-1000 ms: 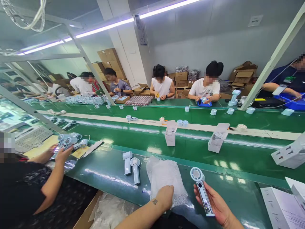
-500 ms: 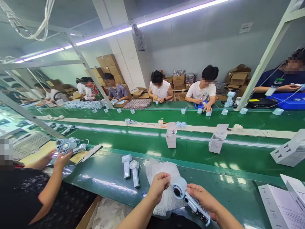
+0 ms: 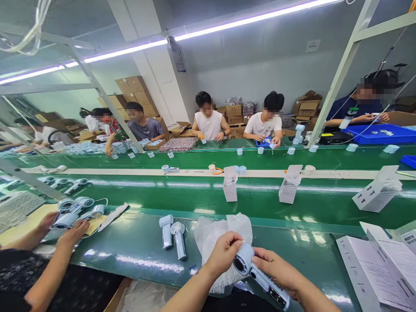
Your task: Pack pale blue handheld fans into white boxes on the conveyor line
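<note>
A light-blue handheld fan (image 3: 245, 256) lies tilted between my hands, its round head toward the upper left and its handle toward the lower right. My right hand (image 3: 276, 268) is closed round the neck and handle. At the left edge of the fan head, my left hand (image 3: 224, 255) is closed, thumb and fingers pinched against it; any small thing between the fingertips is hidden. Beneath and behind my hands spreads a crumpled translucent plastic bag (image 3: 208, 234). Left of it, two more handheld fans (image 3: 167, 232) (image 3: 179, 242) lie on the dark green worktop (image 3: 136, 255).
Open white boxes (image 3: 230, 190) (image 3: 289, 190) (image 3: 373, 195) stand on the green conveyor (image 3: 182, 195). Printed white cartons (image 3: 370, 268) lie at right. A co-worker's hands (image 3: 69, 236) are on several fans at left. Other people work across the line.
My left fingers have come in against the fan head. Part of the plastic bag now stands higher behind them. The left co-worker's hands and fans have lowered to the table.
</note>
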A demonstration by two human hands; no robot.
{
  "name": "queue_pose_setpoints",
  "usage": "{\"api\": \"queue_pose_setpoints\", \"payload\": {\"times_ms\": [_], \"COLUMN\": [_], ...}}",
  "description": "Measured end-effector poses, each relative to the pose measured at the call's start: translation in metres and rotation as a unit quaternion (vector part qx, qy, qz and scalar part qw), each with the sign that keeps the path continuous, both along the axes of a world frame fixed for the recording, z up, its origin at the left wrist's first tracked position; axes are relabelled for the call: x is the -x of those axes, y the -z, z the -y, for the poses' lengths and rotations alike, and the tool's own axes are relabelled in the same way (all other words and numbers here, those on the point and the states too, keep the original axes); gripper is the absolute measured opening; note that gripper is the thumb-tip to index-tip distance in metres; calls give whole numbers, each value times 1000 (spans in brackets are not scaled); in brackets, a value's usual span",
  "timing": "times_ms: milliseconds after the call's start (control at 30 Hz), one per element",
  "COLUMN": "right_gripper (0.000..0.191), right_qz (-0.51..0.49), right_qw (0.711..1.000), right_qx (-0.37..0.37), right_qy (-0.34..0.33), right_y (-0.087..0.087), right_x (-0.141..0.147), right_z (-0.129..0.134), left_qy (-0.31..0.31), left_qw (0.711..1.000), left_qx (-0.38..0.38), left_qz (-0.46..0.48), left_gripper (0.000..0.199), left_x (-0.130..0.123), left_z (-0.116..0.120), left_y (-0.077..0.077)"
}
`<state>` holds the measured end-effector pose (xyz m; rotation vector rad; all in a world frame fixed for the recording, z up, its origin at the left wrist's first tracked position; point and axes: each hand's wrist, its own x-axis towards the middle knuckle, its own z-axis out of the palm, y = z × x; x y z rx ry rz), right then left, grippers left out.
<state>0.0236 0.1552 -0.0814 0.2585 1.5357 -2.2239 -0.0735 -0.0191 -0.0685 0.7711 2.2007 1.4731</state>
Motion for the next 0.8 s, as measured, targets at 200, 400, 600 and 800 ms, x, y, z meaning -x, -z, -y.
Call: {"api": "queue_pose_setpoints", "payload": {"times_ms": [200, 400, 600, 800], "right_gripper": [47, 59, 45, 39], "right_qz": [48, 67, 156, 160], "right_qw": [985, 957, 935, 945], "right_qx": [26, 33, 150, 138], "right_qy": [163, 279, 282, 251], "right_y": [26, 46, 47, 60], "right_x": [-14, -13, -19, -37], "right_z": [-4, 26, 28, 24], "left_qy": [81, 170, 212, 59], "left_qw": [945, 895, 947, 988], "left_qx": [45, 52, 74, -19], "left_qz": [-314, -410, -231, 141], "left_gripper": [20, 21, 15, 20], "left_x": [-17, -44, -45, -32], "left_z": [22, 5, -14, -36], "left_y": [1, 19, 22, 11]}}
